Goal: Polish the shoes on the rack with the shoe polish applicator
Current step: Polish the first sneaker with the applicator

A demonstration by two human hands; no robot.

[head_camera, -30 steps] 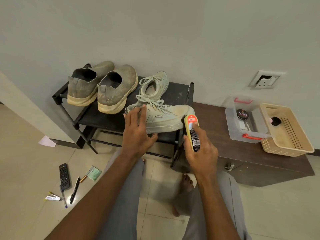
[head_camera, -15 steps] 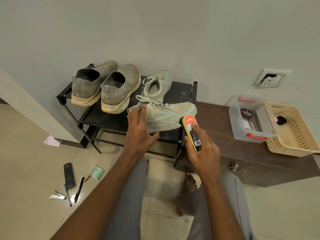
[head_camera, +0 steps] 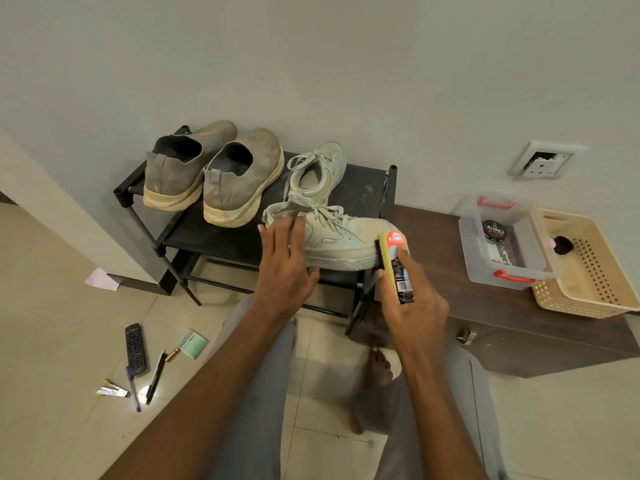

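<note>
- The black rack [head_camera: 221,237] stands against the wall, and beside it a low dark cabinet [head_camera: 485,306] carries a clear tub and a beige basket.
- On the rack, the grey pair [head_camera: 214,174] sits at the left, untouched by the look of it. One white sneaker [head_camera: 322,168] stands behind; the other white sneaker [head_camera: 343,240] lies across the front edge, toe to my right.
- Over the last second I see almost no change: the applicator has stayed at the toe, shifting only slightly, so I judge I am mid-rub on the first shoe, with most of the job ahead.
- My left hand [head_camera: 284,268] lies flat on the front sneaker's heel end, fingers straight, thumb under the sole edge, steadying it.
- My right hand [head_camera: 412,299] is wrapped round the shoe polish applicator [head_camera: 396,265], index finger laid along its back.
- The applicator's dark pad edge meets the toe side of the sneaker.
</note>
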